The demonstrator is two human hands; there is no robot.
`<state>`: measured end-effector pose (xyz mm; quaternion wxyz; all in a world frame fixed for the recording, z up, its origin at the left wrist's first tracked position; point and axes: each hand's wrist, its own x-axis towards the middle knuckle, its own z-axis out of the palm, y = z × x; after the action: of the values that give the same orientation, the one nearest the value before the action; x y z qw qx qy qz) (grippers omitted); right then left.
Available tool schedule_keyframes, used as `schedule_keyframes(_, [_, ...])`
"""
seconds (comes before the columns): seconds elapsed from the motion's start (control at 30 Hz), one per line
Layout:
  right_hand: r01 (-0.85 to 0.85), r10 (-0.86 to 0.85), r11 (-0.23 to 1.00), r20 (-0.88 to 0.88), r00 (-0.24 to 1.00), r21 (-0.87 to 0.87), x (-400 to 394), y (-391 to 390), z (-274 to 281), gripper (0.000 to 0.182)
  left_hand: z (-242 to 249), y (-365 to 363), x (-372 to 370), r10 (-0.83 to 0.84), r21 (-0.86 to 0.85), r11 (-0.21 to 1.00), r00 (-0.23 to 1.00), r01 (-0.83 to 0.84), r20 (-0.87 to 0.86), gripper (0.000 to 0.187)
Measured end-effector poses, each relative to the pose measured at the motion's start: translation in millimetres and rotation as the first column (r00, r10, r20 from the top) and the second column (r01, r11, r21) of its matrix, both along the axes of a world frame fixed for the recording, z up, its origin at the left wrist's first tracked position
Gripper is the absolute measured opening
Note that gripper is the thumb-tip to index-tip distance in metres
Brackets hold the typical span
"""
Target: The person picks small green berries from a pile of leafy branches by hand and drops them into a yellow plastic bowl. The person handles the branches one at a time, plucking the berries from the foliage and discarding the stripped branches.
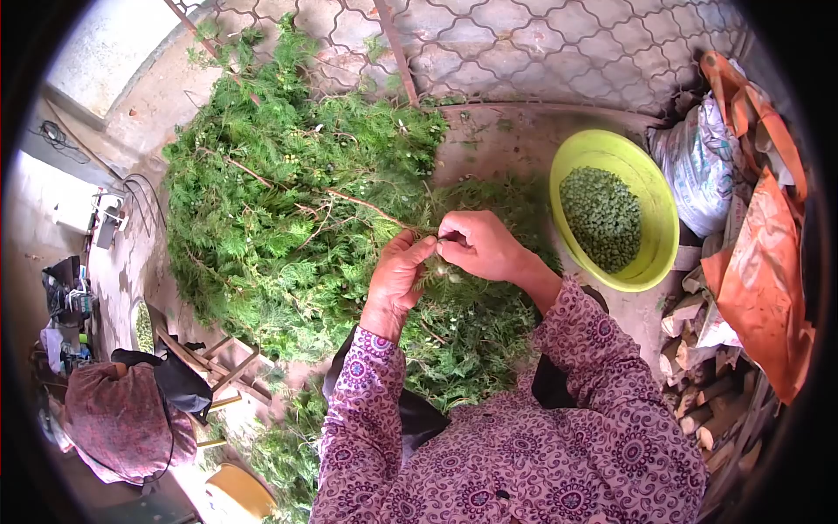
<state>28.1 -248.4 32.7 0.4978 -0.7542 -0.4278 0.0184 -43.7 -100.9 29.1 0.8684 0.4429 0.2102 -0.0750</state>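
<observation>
Both of my hands meet over a large pile of green leafy branches (288,175). My left hand (400,275) is closed, with thumb and fingers pinching a thin brown twig (362,204) that runs off to the upper left. Touching its fingertips is my right hand (484,247), its thumb and index finger pinched together at the twig's end; whatever lies between them is too small to make out. Right of the hands stands a yellow-green basin (665,229) holding small green round pieces (601,218).
A wire lattice (559,52) runs along the top. White sacks (698,166), an orange bag (768,279) and stacked firewood (711,410) line the right. At lower left are a patterned cloth (118,419), a wooden stool (229,367) and a yellow container (240,491).
</observation>
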Motion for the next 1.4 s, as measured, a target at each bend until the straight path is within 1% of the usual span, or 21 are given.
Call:
schedule_keyframes(0.07, [-0.116, 0.086, 0.990, -0.298, 0.951, -0.085, 1, -4, 9, 0.011, 0, 1, 0, -0.025, 0.024, 0.999, 0.999, 0.024, 0.049, 0.018])
schedule_keyframes(0.1, [-0.117, 0.087, 0.990, -0.298, 0.951, -0.085, 2, -5, 11, 0.011, -3, 3, -1, -0.030, 0.070, 0.997, 0.996, 0.024, 0.082, 0.019])
schedule_keyframes(0.17, [-0.237, 0.221, 0.969, -0.667, 0.711, 0.069, 5, -7, 14, 0.013, -5, 5, -2, -0.035, 0.116, 0.993, 0.993, 0.021, 0.114, 0.020])
schedule_keyframes(0.23, [-0.262, 0.279, 0.956, -0.696, 0.661, 0.135, 4, -9, 15, 0.013, 0, 5, -3, -0.001, 0.004, 1.000, 0.986, 0.000, 0.165, 0.020])
schedule_keyframes(0.3, [-0.128, 0.416, 0.907, -0.809, 0.417, 0.400, 4, -9, 14, 0.012, 6, 4, -2, 0.028, 0.031, 0.999, 0.986, -0.034, 0.166, 0.018])
schedule_keyframes(0.37, [-0.106, 0.441, 0.893, -0.805, 0.398, 0.437, 8, -11, 16, 0.012, 6, 4, -1, 0.061, 0.091, 0.993, 0.982, -0.078, 0.181, 0.015])
schedule_keyframes(0.43, [-0.058, 0.493, 0.859, -0.792, 0.360, 0.508, 11, -11, 18, 0.014, 0, 6, -1, 0.096, 0.080, 0.991, 0.985, -0.108, 0.146, 0.011])
schedule_keyframes(0.47, [-0.068, 0.396, 0.911, -0.816, 0.422, 0.407, 10, -10, 18, 0.013, -3, 7, 0, 0.113, 0.112, 0.985, 0.981, -0.131, 0.157, 0.009])
schedule_keyframes(0.5, [-0.070, 0.396, 0.911, -0.816, 0.421, 0.406, 8, -9, 19, 0.013, -5, 7, 0, 0.129, 0.145, 0.977, 0.977, -0.154, 0.169, 0.008])
schedule_keyframes(0.57, [-0.192, 0.199, 0.977, -0.734, 0.649, 0.096, 4, -8, 21, 0.019, -4, 6, 0, 0.157, 0.129, 0.975, 0.972, -0.181, 0.174, 0.007])
schedule_keyframes(0.6, [-0.209, 0.248, 0.969, -0.571, 0.782, 0.133, 2, -2, 8, 0.025, -4, 5, 0, 0.183, 0.115, 0.972, 0.967, -0.205, 0.179, 0.006])
schedule_keyframes(0.7, [-0.188, 0.162, 0.982, -0.456, 0.875, -0.012, -8, 3, 3, 0.032, -8, 3, 2, 0.230, 0.102, 0.963, 0.958, -0.250, 0.173, 0.006])
schedule_keyframes(0.8, [-0.138, 0.116, 0.990, -0.351, 0.929, -0.037, -11, 8, -6, 0.031, -12, 0, 3, 0.237, 0.103, 0.960, 0.954, -0.258, 0.181, 0.007])
schedule_keyframes(0.9, [-0.120, 0.096, 0.991, -0.315, 0.944, -0.058, -11, 8, -7, 0.026, -15, -1, 3, 0.236, 0.086, 0.961, 0.943, -0.262, 0.234, 0.007])
schedule_keyframes(1.03, [-0.142, 0.097, 0.982, -0.303, 0.948, -0.128, -9, 7, 5, 0.019, -16, 2, 3, 0.199, 0.023, 0.978, 0.961, -0.207, 0.191, 0.008])
schedule_keyframes(1.1, [-0.254, 0.239, 0.966, -0.510, 0.826, 0.043, -3, 5, 5, 0.016, -7, -2, 3, 0.216, -0.059, 0.976, 0.963, -0.209, 0.158, 0.009])
schedule_keyframes(1.13, [-0.252, 0.238, 0.967, -0.510, 0.827, 0.042, -1, 4, 5, 0.016, -6, -1, 2, 0.215, -0.060, 0.976, 0.964, -0.208, 0.158, 0.009])
schedule_keyframes(1.2, [-0.291, 0.325, 0.940, -0.733, 0.597, 0.179, 1, 1, 7, 0.014, -5, 0, -2, 0.180, -0.187, 0.971, 0.974, -0.153, 0.138, 0.008])
schedule_keyframes(1.23, [-0.293, 0.365, 0.923, -0.812, 0.455, 0.250, 1, 0, 7, 0.013, -3, 1, -3, 0.181, -0.187, 0.970, 0.974, -0.154, 0.139, 0.008])
schedule_keyframes(1.3, [-0.313, 0.401, 0.906, -0.815, 0.419, 0.285, 3, 1, 3, 0.013, 0, 1, -6, 0.122, -0.239, 0.967, 0.981, -0.083, 0.151, 0.009])
schedule_keyframes(1.4, [-0.370, 0.447, 0.876, -0.812, 0.376, 0.310, 2, 1, 5, 0.015, 4, -1, -7, 0.178, -0.254, 0.955, 0.982, -0.156, 0.067, 0.011])
